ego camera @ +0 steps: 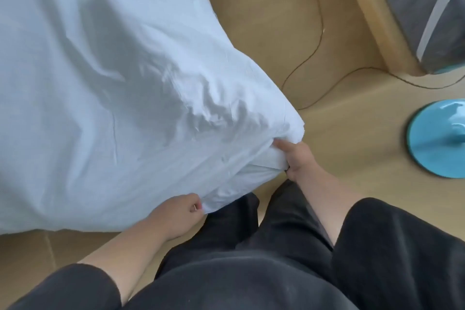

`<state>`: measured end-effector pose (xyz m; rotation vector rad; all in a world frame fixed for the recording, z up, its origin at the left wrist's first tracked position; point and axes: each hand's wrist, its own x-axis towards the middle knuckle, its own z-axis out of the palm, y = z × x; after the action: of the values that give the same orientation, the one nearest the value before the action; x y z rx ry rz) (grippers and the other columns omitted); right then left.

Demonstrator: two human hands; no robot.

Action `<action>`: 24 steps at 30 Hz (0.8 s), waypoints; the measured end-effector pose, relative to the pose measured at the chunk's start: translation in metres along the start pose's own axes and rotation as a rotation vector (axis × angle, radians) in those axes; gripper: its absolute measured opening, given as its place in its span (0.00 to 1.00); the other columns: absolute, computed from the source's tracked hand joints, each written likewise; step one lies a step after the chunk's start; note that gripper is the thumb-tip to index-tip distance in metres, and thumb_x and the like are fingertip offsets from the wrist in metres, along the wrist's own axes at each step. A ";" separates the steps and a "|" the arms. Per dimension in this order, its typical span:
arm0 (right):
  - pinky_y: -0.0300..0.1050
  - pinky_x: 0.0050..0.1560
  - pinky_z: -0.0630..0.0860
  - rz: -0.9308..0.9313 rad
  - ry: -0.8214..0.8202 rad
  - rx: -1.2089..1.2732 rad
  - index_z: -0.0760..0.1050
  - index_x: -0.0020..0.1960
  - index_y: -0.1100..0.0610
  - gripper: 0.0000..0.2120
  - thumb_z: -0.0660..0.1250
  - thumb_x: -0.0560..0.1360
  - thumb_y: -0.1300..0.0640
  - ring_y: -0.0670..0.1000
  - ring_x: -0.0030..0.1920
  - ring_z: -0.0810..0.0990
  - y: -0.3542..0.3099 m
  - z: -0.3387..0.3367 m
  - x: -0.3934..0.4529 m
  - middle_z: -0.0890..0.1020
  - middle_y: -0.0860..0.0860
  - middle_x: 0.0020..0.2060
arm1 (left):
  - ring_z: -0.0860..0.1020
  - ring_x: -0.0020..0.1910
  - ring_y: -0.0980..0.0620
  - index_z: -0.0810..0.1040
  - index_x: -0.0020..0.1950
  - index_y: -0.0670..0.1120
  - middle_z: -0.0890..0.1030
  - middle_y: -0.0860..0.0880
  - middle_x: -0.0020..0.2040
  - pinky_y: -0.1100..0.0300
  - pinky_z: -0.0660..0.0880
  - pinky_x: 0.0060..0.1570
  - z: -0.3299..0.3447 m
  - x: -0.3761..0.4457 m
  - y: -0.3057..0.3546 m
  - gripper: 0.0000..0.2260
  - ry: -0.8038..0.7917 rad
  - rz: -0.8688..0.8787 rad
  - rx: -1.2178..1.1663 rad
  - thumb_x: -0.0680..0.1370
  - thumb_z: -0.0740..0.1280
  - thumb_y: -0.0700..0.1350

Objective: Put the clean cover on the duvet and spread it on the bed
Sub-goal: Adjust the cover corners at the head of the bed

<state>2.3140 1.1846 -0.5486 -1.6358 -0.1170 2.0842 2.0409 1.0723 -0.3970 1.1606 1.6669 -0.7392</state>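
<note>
Two bare hands work below me, both forearms reaching out of dark sleeves over dark trousers. Nearest, the left hand curls its fingers and pinches the lower edge of the white duvet cover, knuckles up, the wrist angled inward. A little farther out and to its right, the right hand grips the bunched corner of the same cover, thumb laid along the top of the fabric and the other fingers tucked beneath, out of my sight. The corner between the two hands looks plump, so I judge the duvet is already inside here, though I cannot see it directly.

I read this as the seating or shaking-out step: corner held, cover lifted off the floor. The next move likely calls for a firm hold at both points and a lift or shake away from the body so the filling settles, then carrying the bulk onto the bed.

Beyond the hands the cover billows away up and left, filling that side. To the right of the right hand lies tan floor with a thin dark cable trailing across it, then a round blue stand base, and farthest off, a grey cushioned edge.
</note>
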 end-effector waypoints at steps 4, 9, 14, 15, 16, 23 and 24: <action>0.52 0.49 0.83 -0.226 -0.076 0.069 0.81 0.62 0.54 0.22 0.79 0.69 0.59 0.56 0.55 0.86 -0.056 0.020 -0.082 0.86 0.53 0.56 | 0.76 0.59 0.50 0.74 0.64 0.52 0.77 0.52 0.62 0.56 0.73 0.55 -0.012 -0.015 0.046 0.13 0.284 0.184 0.041 0.82 0.59 0.55; 0.58 0.55 0.83 -0.322 -0.078 0.004 0.79 0.64 0.53 0.19 0.74 0.74 0.61 0.58 0.57 0.84 -0.100 0.068 -0.168 0.86 0.52 0.55 | 0.73 0.67 0.45 0.71 0.73 0.48 0.76 0.46 0.69 0.50 0.71 0.66 -0.052 -0.045 0.072 0.20 0.667 0.213 -0.154 0.82 0.61 0.54; 0.52 0.46 0.82 -0.407 -0.117 -0.249 0.81 0.55 0.48 0.17 0.72 0.67 0.54 0.56 0.52 0.86 -0.114 0.121 -0.222 0.88 0.48 0.46 | 0.72 0.67 0.37 0.72 0.71 0.43 0.73 0.41 0.69 0.44 0.71 0.65 -0.087 -0.071 0.067 0.30 0.892 0.366 -0.097 0.74 0.74 0.53; 0.54 0.48 0.83 -0.410 -0.111 -0.279 0.81 0.54 0.47 0.16 0.72 0.66 0.53 0.55 0.51 0.86 -0.116 0.129 -0.228 0.88 0.47 0.46 | 0.74 0.65 0.38 0.74 0.69 0.44 0.76 0.42 0.67 0.45 0.71 0.65 -0.093 -0.075 0.066 0.28 0.923 0.430 -0.085 0.74 0.73 0.54; 0.55 0.49 0.83 -0.413 -0.111 -0.304 0.82 0.53 0.47 0.15 0.72 0.67 0.52 0.55 0.51 0.86 -0.118 0.136 -0.233 0.88 0.48 0.46 | 0.76 0.64 0.40 0.76 0.67 0.45 0.78 0.45 0.65 0.48 0.71 0.64 -0.098 -0.077 0.064 0.24 0.931 0.505 -0.074 0.76 0.69 0.57; 0.41 0.35 0.80 -0.420 -0.055 -0.258 0.81 0.53 0.50 0.10 0.72 0.72 0.53 0.46 0.40 0.87 -0.117 0.174 -0.247 0.88 0.46 0.42 | 0.67 0.70 0.55 0.66 0.75 0.54 0.71 0.56 0.71 0.58 0.64 0.70 -0.116 -0.082 0.054 0.37 0.698 0.675 -0.095 0.71 0.60 0.72; 0.40 0.34 0.80 -0.415 -0.055 -0.249 0.81 0.52 0.50 0.09 0.72 0.72 0.53 0.45 0.39 0.87 -0.116 0.178 -0.249 0.88 0.46 0.41 | 0.68 0.70 0.55 0.66 0.75 0.53 0.71 0.55 0.71 0.59 0.64 0.70 -0.118 -0.083 0.052 0.36 0.712 0.694 -0.072 0.72 0.59 0.71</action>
<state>2.2260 1.2215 -0.2357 -1.5300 -0.6982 1.8458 2.0562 1.1626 -0.2744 1.9378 1.6233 0.2046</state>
